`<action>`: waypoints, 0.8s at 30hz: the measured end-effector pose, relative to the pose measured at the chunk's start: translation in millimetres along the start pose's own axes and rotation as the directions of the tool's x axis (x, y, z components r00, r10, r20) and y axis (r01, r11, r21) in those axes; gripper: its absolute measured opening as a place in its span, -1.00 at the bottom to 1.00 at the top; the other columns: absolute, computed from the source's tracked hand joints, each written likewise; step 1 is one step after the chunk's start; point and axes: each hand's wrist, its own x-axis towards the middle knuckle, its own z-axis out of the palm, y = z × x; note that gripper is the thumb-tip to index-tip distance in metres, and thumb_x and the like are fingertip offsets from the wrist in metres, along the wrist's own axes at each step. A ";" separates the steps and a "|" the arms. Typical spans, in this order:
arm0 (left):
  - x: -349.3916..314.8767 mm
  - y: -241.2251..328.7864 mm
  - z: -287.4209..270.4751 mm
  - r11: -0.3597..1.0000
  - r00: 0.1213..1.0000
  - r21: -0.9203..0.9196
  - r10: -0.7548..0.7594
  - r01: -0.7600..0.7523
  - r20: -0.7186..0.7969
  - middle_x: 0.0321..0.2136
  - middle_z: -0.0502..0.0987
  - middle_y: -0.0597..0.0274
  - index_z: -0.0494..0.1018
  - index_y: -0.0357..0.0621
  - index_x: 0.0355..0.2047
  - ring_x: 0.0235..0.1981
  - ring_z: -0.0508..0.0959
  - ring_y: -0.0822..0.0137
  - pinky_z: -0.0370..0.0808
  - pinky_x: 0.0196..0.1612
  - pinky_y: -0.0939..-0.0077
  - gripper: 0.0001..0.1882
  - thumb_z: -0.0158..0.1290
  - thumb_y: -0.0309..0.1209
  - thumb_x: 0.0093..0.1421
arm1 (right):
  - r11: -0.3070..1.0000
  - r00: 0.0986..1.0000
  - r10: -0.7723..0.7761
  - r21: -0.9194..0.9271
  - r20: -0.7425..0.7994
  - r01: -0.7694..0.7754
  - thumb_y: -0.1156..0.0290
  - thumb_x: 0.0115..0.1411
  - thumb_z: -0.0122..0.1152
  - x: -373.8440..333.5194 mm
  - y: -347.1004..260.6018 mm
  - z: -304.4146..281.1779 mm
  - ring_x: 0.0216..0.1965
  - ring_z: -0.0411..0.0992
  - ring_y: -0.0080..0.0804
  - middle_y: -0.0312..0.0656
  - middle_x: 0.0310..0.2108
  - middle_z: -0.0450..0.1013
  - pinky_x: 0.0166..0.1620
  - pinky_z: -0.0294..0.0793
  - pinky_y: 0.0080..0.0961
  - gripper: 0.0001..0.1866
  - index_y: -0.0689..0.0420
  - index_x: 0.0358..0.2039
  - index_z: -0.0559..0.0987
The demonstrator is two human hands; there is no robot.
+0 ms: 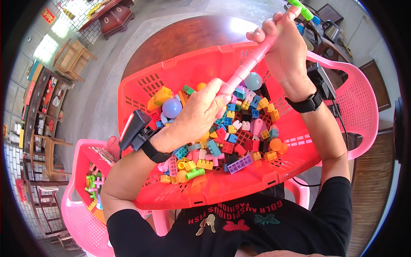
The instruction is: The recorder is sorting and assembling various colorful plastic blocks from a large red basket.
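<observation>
A long pink stick of joined plastic tubes (246, 66) slants up to the right above a red basket (188, 62). My left hand (198, 107) is closed round its lower end, over the basket. Farther up, my right hand (284, 53) grips the stick, its fingers curled and partly hidden. At the upper end, against the right fingertips, sits a green tube connector (303, 10). Below my hands the basket holds many loose building bricks, among them a purple brick (240, 164). A green tube piece (195, 173) lies near its front.
Balls lie among the bricks: a blue one (171, 108), a grey-blue one (253, 81) and orange ones. Behind the basket is a round brown table (171, 40). Pink plastic chairs (357, 92) stand either side; the left one bears a container with tube pieces (95, 184).
</observation>
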 end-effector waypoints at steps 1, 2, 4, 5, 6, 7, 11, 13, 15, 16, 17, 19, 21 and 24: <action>-1.2 5.9 -1.5 0.983 0.995 -0.174 -0.046 0.061 0.086 -0.66 0.29 0.40 0.26 -0.15 -0.24 -0.73 0.24 0.62 0.19 -0.69 0.71 -0.79 -0.20 -0.26 0.37 | 1.000 1.000 0.002 -0.004 -0.007 -0.002 0.11 0.39 -0.27 -0.2 -0.2 -0.5 -0.50 0.26 -0.40 -0.35 -0.54 0.19 -0.13 0.35 -0.26 -0.72 0.04 -0.30 0.26; -2.2 11.1 -1.6 0.932 0.981 -0.337 -0.076 0.134 0.179 -0.67 0.28 0.38 0.26 -0.15 -0.22 -0.76 0.22 0.62 0.17 -0.73 0.73 -0.77 -0.20 -0.23 0.38 | 1.000 1.000 0.000 -0.004 -0.010 0.000 0.11 0.39 -0.27 1.0 -1.9 -4.1 -0.50 0.26 -0.40 -0.35 -0.54 0.19 -0.13 0.35 -0.26 -0.72 0.04 -0.30 0.26; -5.2 16.9 0.9 0.871 0.965 -0.455 -0.075 0.186 0.252 -0.69 0.27 0.37 0.25 -0.15 -0.20 -0.78 0.21 0.62 0.16 -0.75 0.75 -0.74 -0.21 -0.20 0.38 | 0.997 0.983 0.012 0.078 0.182 -0.026 0.11 0.39 -0.26 4.6 -6.6 -13.9 -0.51 0.26 -0.42 -0.37 -0.54 0.18 -0.13 0.36 -0.28 -0.72 0.04 -0.30 0.25; -6.7 18.3 1.2 0.793 0.947 -0.560 -0.067 0.242 0.315 -0.70 0.26 0.36 0.25 -0.15 -0.18 -0.80 0.20 0.62 0.16 -0.78 0.76 -0.71 -0.22 -0.17 0.38 | 0.996 0.983 0.012 0.080 0.182 -0.027 0.11 0.39 -0.26 3.1 -6.2 -8.3 -0.51 0.26 -0.42 -0.37 -0.54 0.18 -0.13 0.36 -0.28 -0.72 0.04 -0.30 0.25; -8.3 16.8 1.5 0.734 0.940 -0.630 -0.038 0.256 0.338 -0.70 0.25 0.35 0.24 -0.16 -0.17 -0.79 0.22 0.61 0.18 -0.77 0.75 -0.71 -0.21 -0.17 0.38 | 0.988 0.992 0.001 0.150 0.124 -0.020 0.07 0.37 -0.23 -0.4 -4.8 3.8 -0.54 0.27 -0.41 -0.38 -0.56 0.22 -0.23 0.37 -0.30 -0.71 0.00 -0.33 0.30; -9.6 17.9 0.5 0.734 0.942 -0.629 -0.044 0.257 0.333 -0.70 0.25 0.35 0.24 -0.16 -0.17 -0.79 0.22 0.61 0.18 -0.77 0.75 -0.71 -0.21 -0.17 0.38 | 0.976 0.998 -0.004 0.219 0.065 -0.010 0.04 0.35 -0.19 -4.7 -6.1 13.4 -0.57 0.28 -0.41 -0.39 -0.59 0.26 -0.32 0.38 -0.31 -0.71 -0.05 -0.35 0.34; -5.4 15.1 1.3 0.695 0.930 -0.662 -0.029 0.282 0.366 -0.67 0.29 0.33 0.25 -0.19 -0.13 -0.77 0.26 0.59 0.25 -0.73 0.74 -0.68 -0.19 -0.17 0.36 | 0.997 0.987 -0.011 0.076 0.159 -0.001 0.12 0.39 -0.26 -6.5 -9.3 7.5 -0.55 0.25 -0.43 -0.37 -0.57 0.19 -0.18 0.38 -0.31 -0.72 0.06 -0.30 0.25; 0.2 12.0 -1.2 0.725 0.934 -0.637 -0.023 0.262 0.358 -0.65 0.30 0.32 0.25 -0.20 -0.11 -0.76 0.28 0.58 0.28 -0.72 0.73 -0.67 -0.17 -0.17 0.36 | 0.989 0.986 0.133 0.057 0.102 -0.139 0.23 0.34 -0.22 -15.9 8.0 10.2 -0.56 0.40 -0.34 -0.22 -0.54 0.36 -0.40 0.49 -0.37 -0.76 0.12 -0.30 0.33; 5.3 10.7 -8.7 0.805 0.956 -0.536 -0.125 0.255 0.267 -0.64 0.32 0.33 0.27 -0.22 -0.06 -0.71 0.33 0.54 0.32 -0.68 0.69 -0.64 -0.15 -0.17 0.35 | 0.941 0.919 0.338 -0.104 0.202 -0.322 0.14 0.36 -0.21 -31.5 31.7 14.5 -0.33 0.51 -0.21 -0.11 -0.44 0.45 -0.29 0.51 -0.30 -0.68 0.15 -0.22 0.34; 6.4 -5.5 -10.4 0.811 0.964 -0.542 -0.098 0.221 0.247 -0.62 0.34 0.34 0.30 -0.21 -0.04 -0.67 0.39 0.50 0.38 -0.64 0.64 -0.62 -0.15 -0.15 0.35 | 0.916 0.886 0.400 -0.113 0.235 -0.384 0.05 0.36 -0.26 -31.2 37.5 13.8 -0.26 0.50 -0.22 -0.09 -0.34 0.45 -0.23 0.50 -0.32 -0.59 0.16 -0.12 0.32; 9.4 -12.5 -15.6 0.811 0.965 -0.541 -0.104 0.223 0.240 -0.62 0.34 0.34 0.30 -0.21 -0.04 -0.67 0.39 0.50 0.38 -0.64 0.64 -0.62 -0.15 -0.15 0.35 | 0.889 0.847 0.458 -0.126 0.270 -0.440 -0.04 0.36 -0.31 -27.6 41.9 10.1 -0.19 0.48 -0.24 -0.06 -0.24 0.45 -0.17 0.50 -0.35 -0.48 0.18 -0.01 0.31; 14.4 -22.6 -24.5 0.711 0.949 -0.629 -0.208 0.314 0.239 -0.58 0.36 0.33 0.32 -0.20 -0.04 -0.64 0.42 0.47 0.42 -0.60 0.59 -0.60 -0.17 -0.11 0.35 | 0.887 0.885 0.413 -0.315 0.214 -0.337 -0.11 0.35 -0.33 -13.4 51.9 -11.7 -0.05 0.42 -0.25 -0.02 -0.09 0.41 -0.05 0.44 -0.36 -0.38 0.20 0.11 0.25; 20.2 -37.3 -34.5 0.599 0.951 -0.743 -0.256 0.299 0.175 -0.52 0.42 0.29 0.34 -0.20 -0.02 -0.58 0.46 0.39 0.48 -0.50 0.49 -0.60 -0.23 -0.14 0.37 | 0.638 0.919 0.362 -0.760 0.154 -0.125 0.00 0.35 -0.21 -5.0 50.5 -38.8 -0.07 0.41 -0.30 -0.07 -0.06 0.40 0.01 0.37 -0.40 -0.44 0.22 0.12 0.25; 28.4 -54.5 -52.2 0.471 0.964 -0.848 -0.218 0.242 0.154 -0.38 0.49 0.22 0.34 -0.23 0.01 -0.37 0.52 0.34 0.53 -0.25 0.37 -0.63 -0.26 -0.24 0.38 | 0.265 0.900 0.334 -0.944 0.280 0.196 0.18 0.26 0.02 7.0 71.8 -72.4 -0.15 0.41 -0.22 -0.05 -0.16 0.41 -0.04 0.39 -0.36 -0.55 0.19 0.05 0.32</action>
